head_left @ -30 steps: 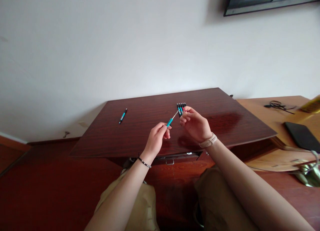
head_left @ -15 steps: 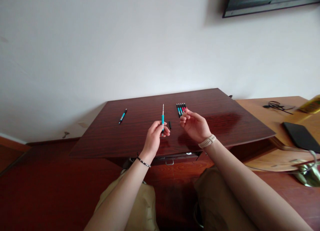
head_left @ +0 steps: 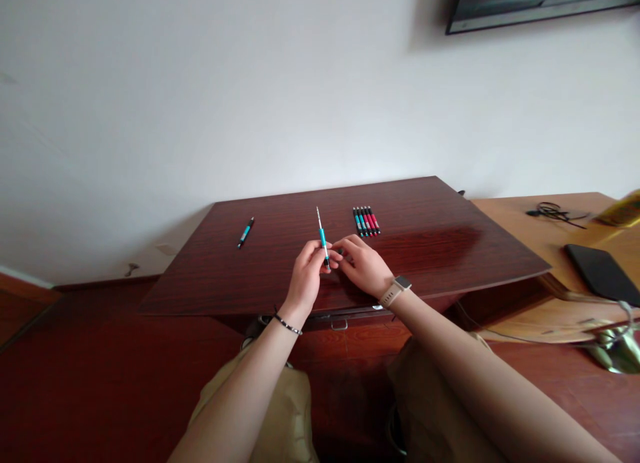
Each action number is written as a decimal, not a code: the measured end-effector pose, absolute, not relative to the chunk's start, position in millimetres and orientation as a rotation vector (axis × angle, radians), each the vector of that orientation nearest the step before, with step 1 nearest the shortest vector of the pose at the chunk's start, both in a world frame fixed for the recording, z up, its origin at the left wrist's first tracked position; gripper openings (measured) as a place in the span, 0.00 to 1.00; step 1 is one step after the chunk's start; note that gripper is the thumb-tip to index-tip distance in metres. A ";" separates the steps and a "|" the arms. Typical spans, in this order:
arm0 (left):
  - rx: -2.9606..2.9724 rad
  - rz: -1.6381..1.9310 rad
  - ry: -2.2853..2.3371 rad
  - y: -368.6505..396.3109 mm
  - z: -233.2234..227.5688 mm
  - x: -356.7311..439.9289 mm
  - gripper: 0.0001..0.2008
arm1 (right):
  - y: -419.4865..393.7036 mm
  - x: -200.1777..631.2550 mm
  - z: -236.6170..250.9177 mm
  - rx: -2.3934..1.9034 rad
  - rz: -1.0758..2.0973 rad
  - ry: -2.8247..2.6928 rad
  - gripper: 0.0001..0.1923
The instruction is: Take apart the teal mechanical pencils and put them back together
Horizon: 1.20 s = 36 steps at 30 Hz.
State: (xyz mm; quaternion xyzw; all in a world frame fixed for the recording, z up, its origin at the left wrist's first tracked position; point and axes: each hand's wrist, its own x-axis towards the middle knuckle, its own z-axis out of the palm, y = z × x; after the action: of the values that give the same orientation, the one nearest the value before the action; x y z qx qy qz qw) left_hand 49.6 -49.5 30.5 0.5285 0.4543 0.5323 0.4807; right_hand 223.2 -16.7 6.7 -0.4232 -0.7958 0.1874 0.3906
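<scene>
Five pens (head_left: 367, 221), two teal and three red, now lie uncovered at two o'clock from the left hand (head_left: 311, 266); the right hand (head_left: 363, 266) has left them for three o'clock. The left thumb and fingers pinch one opened teal pen (head_left: 323, 238), its refill toward twelve. Right fingers curl over one black barrel piece (head_left: 340, 251); I cannot tell whether they grip it. One assembled teal pen (head_left: 245, 233) lies at ten.

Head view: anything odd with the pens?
Yes: the held pen in the left hand looks partly dismantled, a thin pale rod sticking bare from its teal section. Also, a lone pen lies off to the left, away from the row of pens.
</scene>
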 end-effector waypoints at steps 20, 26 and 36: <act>1.256 1.311 1.110 -52.1 32.5 53.2 0.12 | -5.5 211.6 -7.0 -1.182 0.261 -2.261 0.08; 1.250 1.306 1.108 -51.7 31.5 53.4 0.12 | -5.3 208.1 -5.6 -1.184 0.275 -2.217 0.09; 1.276 1.290 1.084 -50.8 30.1 53.1 0.11 | -2.4 209.6 -1.0 -1.225 0.261 -2.291 0.08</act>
State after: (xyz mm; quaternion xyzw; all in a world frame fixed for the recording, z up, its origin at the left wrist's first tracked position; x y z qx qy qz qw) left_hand 53.1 -50.8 30.1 0.5256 0.4467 0.5315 0.4916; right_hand 209.6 -2.4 -1.0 -0.4528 -0.8467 0.0964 0.2624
